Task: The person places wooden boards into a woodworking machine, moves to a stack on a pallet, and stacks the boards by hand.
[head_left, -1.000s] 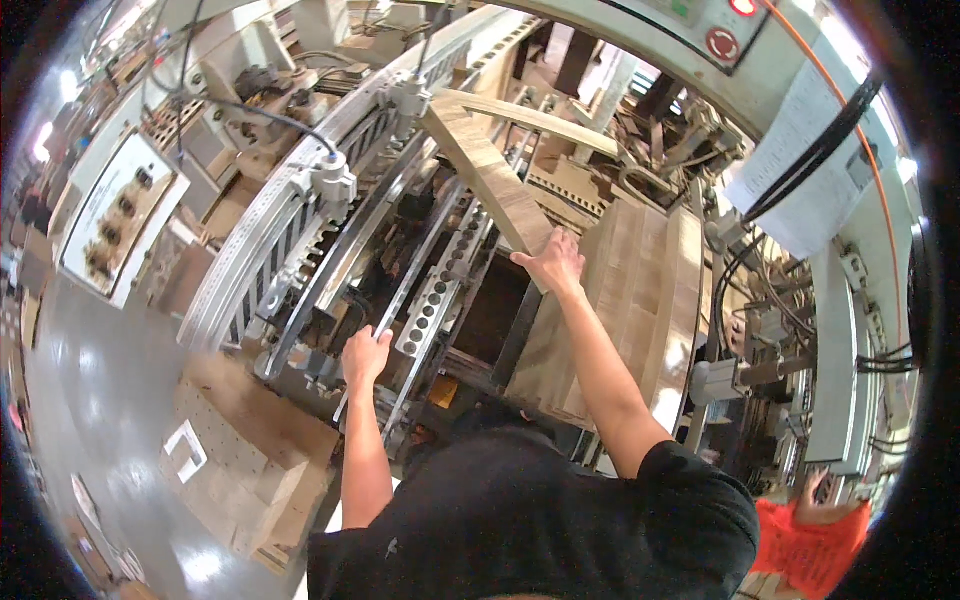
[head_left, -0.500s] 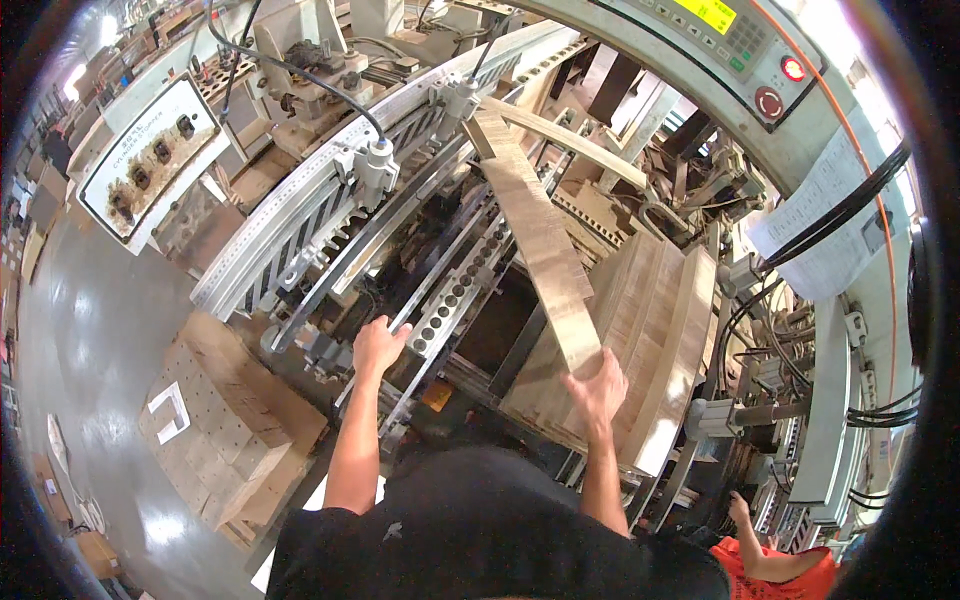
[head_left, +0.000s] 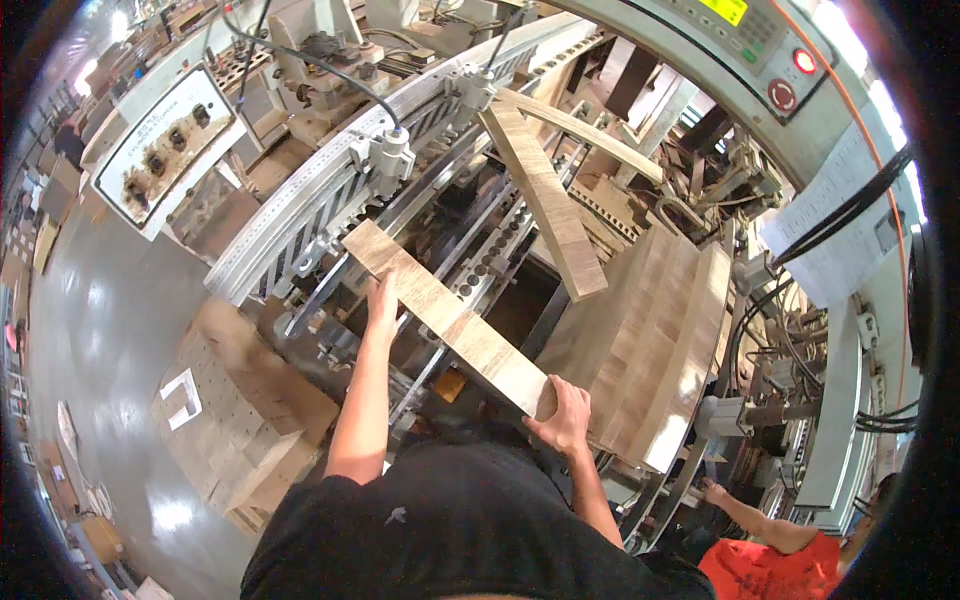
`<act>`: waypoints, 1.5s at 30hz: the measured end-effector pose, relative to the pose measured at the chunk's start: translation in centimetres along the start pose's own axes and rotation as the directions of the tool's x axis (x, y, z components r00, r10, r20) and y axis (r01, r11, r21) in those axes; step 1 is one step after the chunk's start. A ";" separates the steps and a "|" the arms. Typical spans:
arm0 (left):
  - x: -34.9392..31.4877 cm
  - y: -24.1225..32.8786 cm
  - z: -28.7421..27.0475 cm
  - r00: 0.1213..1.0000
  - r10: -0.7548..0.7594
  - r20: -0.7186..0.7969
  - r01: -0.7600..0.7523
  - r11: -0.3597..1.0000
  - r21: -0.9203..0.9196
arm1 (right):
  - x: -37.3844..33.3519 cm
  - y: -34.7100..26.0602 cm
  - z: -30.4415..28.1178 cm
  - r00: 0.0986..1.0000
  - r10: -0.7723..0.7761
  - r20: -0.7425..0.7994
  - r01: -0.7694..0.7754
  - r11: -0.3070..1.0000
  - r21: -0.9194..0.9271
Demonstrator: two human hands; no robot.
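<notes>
A narrow wooden board point(head_left: 455, 328) slants in front of me, over the rails of a machine. My right hand point(head_left: 563, 415) grips its near right end, the thumb curling round the end. Against its front edge toward the far left end is my left hand point(head_left: 382, 305), fingers partly hidden by the board. Beyond it a second wooden board point(head_left: 550, 205) lies aslant across the machine. To the right rises a stack of boards point(head_left: 640, 340) with pale and darker faces.
A silver guide rail point(head_left: 300, 195) with cylinders runs along the left. A perforated wooden stack point(head_left: 225, 430) stands at lower left. At upper right are a control panel point(head_left: 745, 40), a paper sheet point(head_left: 830, 235) and cables. A person in an orange top point(head_left: 775, 570) is at lower right.
My right hand has brought one board off the other, leftward and nearer to me. My left hand has moved from the metal rail to this board. The other board remains on the machine.
</notes>
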State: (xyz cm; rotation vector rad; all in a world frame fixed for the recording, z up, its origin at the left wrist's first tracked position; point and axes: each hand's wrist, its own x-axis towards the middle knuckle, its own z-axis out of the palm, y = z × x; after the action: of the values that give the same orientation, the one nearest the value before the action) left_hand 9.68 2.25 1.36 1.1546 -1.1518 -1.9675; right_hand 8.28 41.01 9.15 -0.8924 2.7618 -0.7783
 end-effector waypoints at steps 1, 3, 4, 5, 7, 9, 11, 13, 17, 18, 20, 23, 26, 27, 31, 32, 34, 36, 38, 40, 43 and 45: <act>1.9 -0.8 -0.9 0.998 0.063 0.015 -0.063 0.998 0.001 | 0.9 -0.6 0.3 0.999 -0.025 0.023 0.025 1.000 -0.003; 2.7 -0.8 0.4 0.996 0.076 0.036 -0.080 0.989 0.123 | 2.1 0.2 0.8 0.998 -0.048 0.051 0.051 0.998 -0.042; 2.7 -0.5 1.4 0.996 0.083 0.021 -0.085 0.979 0.185 | 2.8 1.0 1.0 0.997 -0.054 0.054 0.057 0.997 -0.045; 1.3 0.5 3.7 0.999 0.031 -0.044 -0.022 0.981 0.194 | 3.3 2.1 1.1 0.999 -0.052 0.001 0.052 0.995 -0.081; 2.4 0.9 3.8 0.998 0.029 -0.056 -0.014 0.969 0.247 | 4.4 1.8 1.2 0.996 -0.061 -0.071 0.049 0.986 -0.159; 2.2 1.5 5.5 0.999 -0.017 -0.035 0.023 0.984 0.179 | 5.7 1.8 1.1 0.997 -0.004 -0.077 -0.013 0.976 -0.218; 3.1 1.4 6.6 0.997 -0.039 -0.066 0.052 0.977 0.207 | 6.7 1.7 1.2 0.995 0.005 -0.097 -0.028 0.971 -0.236; 5.0 0.4 6.8 0.990 -0.007 -0.144 0.035 0.981 0.193 | 7.6 1.6 2.0 0.986 0.020 -0.165 -0.063 0.964 -0.260; 5.7 -0.8 8.5 0.973 -0.005 -0.229 0.071 0.957 0.282 | 9.2 2.7 1.9 0.984 0.006 -0.179 -0.059 0.954 -0.292; 5.7 -1.0 8.7 0.963 0.036 -0.266 0.042 0.959 0.281 | 9.4 2.7 2.1 0.985 0.003 -0.170 -0.054 0.953 -0.298; 6.2 -1.1 9.1 0.948 0.069 -0.310 0.020 0.961 0.274 | 9.8 2.6 2.4 0.985 0.009 -0.174 -0.059 0.958 -0.282; 6.1 -1.1 10.0 0.926 0.124 -0.355 -0.015 0.955 0.295 | 9.9 2.6 2.8 0.984 0.013 -0.178 -0.070 0.945 -0.320; 5.2 -0.6 10.4 0.874 0.242 -0.421 -0.130 0.952 0.277 | 10.0 2.7 3.0 0.986 0.025 -0.162 -0.075 0.949 -0.306; 4.8 0.0 10.8 0.816 0.339 -0.469 -0.189 0.922 0.338 | 10.0 2.9 3.1 0.986 0.031 -0.163 -0.082 0.946 -0.314; 5.2 -0.6 9.9 0.838 0.285 -0.464 -0.124 0.930 0.347 | 10.1 2.9 3.4 0.986 -0.006 -0.164 -0.041 0.957 -0.286; 5.3 -0.8 10.2 0.824 0.315 -0.470 -0.148 0.922 0.359 | 10.2 2.9 3.1 0.986 -0.009 -0.164 -0.038 0.959 -0.280; 5.4 -1.2 10.2 0.838 0.273 -0.472 -0.132 0.942 0.310 | 10.0 3.4 3.4 0.986 -0.023 -0.164 -0.029 0.950 -0.311; 4.4 -0.4 10.7 0.838 0.273 -0.473 -0.134 0.942 0.306 | 9.6 4.2 3.2 0.988 0.005 -0.157 -0.053 0.951 -0.306; 4.0 -0.1 11.0 0.859 0.212 -0.466 -0.098 0.962 0.257 | 9.3 5.2 3.5 0.983 -0.018 -0.183 -0.047 0.939 -0.342; 4.7 -0.7 10.6 0.856 0.212 -0.472 -0.059 0.947 0.317 | 9.6 4.8 3.5 0.985 -0.011 -0.170 -0.041 0.952 -0.303; 4.7 -0.2 10.3 0.861 0.177 -0.476 -0.030 0.953 0.300 | 9.8 4.6 3.4 0.991 0.030 -0.132 -0.068 0.954 -0.292; 4.6 0.1 10.2 0.858 0.190 -0.476 -0.056 0.958 0.280 | 10.0 3.7 3.1 0.990 0.033 -0.134 -0.069 0.959 -0.274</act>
State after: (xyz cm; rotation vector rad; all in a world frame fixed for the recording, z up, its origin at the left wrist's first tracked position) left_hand -1.51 2.45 2.29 1.5660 -1.1772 -1.3235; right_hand -0.87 36.47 4.88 -0.8376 3.0484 -0.4594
